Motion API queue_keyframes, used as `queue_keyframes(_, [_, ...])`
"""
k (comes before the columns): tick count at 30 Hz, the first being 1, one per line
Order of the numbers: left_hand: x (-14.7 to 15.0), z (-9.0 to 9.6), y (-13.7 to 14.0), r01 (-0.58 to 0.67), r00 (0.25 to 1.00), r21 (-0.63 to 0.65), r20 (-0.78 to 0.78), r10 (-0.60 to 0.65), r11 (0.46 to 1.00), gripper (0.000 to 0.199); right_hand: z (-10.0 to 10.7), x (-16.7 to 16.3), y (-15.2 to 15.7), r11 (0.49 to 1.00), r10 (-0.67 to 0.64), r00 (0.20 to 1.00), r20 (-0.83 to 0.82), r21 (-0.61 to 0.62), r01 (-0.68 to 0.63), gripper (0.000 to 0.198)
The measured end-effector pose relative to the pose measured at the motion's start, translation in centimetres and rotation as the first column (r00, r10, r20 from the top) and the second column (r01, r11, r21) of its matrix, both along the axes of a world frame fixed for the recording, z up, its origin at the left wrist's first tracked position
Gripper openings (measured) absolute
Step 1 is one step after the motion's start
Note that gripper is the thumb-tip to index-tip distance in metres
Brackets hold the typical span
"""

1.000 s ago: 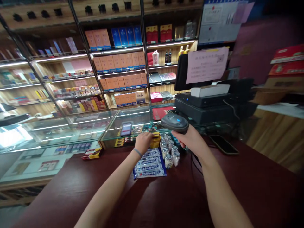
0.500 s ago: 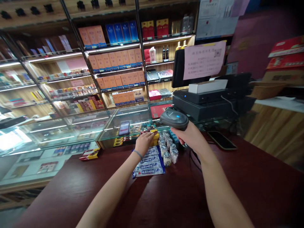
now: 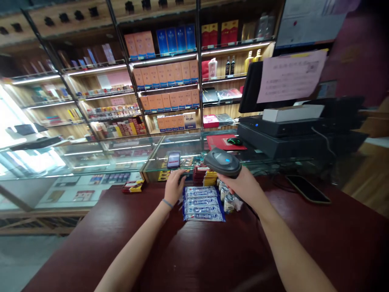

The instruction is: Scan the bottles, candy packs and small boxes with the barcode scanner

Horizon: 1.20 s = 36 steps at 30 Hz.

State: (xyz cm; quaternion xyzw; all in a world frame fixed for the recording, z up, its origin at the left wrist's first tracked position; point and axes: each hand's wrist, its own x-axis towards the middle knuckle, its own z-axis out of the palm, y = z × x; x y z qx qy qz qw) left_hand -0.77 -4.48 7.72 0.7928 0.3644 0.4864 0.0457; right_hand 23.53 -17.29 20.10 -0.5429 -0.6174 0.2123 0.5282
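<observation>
My right hand (image 3: 244,187) is wrapped round a dark grey barcode scanner (image 3: 223,162) with a blue light on top, held above the counter goods. My left hand (image 3: 174,188) has its fingers curved and thumb apart, just left of the goods; I see nothing in it. To its right is a stack of red and yellow packets (image 3: 205,176). Blue-and-white wrapped bars (image 3: 203,203) lie in a row in front of that stack. Small jars with silvery lids (image 3: 228,202) stand beside the bars, partly hidden under the scanner and right hand.
A red and yellow packet (image 3: 133,186) lies at the left on the dark red counter (image 3: 182,259). One phone (image 3: 174,159) is by the glass case, another (image 3: 307,189) at the right. A monitor (image 3: 251,89) stands behind, and a mouse (image 3: 235,141) rests on a red mat.
My left hand has come off the red and yellow stack and moved left. The view has turned left. My right hand still grips the scanner, now covering more of the jars.
</observation>
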Motion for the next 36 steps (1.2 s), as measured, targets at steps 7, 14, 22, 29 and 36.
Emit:
queue_keyframes(7, [-10.4, -2.1, 0.8, -0.264, 0.964, 0.008, -0.009, 0.265, 0.964, 0.029, -3.1, -4.7, 0.9, 0.998, 0.058, 0.995, 0.085, -0.029, -0.056, 0.032])
queue_keyframes(14, [-18.4, -4.7, 1.7, -0.450, 0.874, -0.059, -0.234, 0.426, 0.891, 0.037, -6.9, -7.9, 1.8, 0.984, 0.160, 0.976, 0.149, -0.100, -0.146, 0.039])
queue_keyframes(22, [-21.2, -7.7, 3.2, -0.618, 0.753, -0.140, -0.389, 0.531, 0.773, 0.054, -10.2, -10.4, 2.4, 0.958, 0.245, 0.938, 0.247, -0.213, -0.194, 0.046])
queue_keyframes(29, [-21.4, -8.4, 3.6, -0.622, 0.758, -0.198, -0.395, 0.519, 0.757, 0.050, -12.0, -11.0, 3.0, 0.946, 0.256, 0.910, 0.326, -0.278, -0.167, 0.050])
queue_keyframes(36, [-21.2, -6.8, 2.6, -0.527, 0.812, -0.137, -0.373, 0.449, 0.839, 0.036, -11.9, -10.6, 3.3, 0.943, 0.261, 0.918, 0.300, -0.282, -0.176, 0.048])
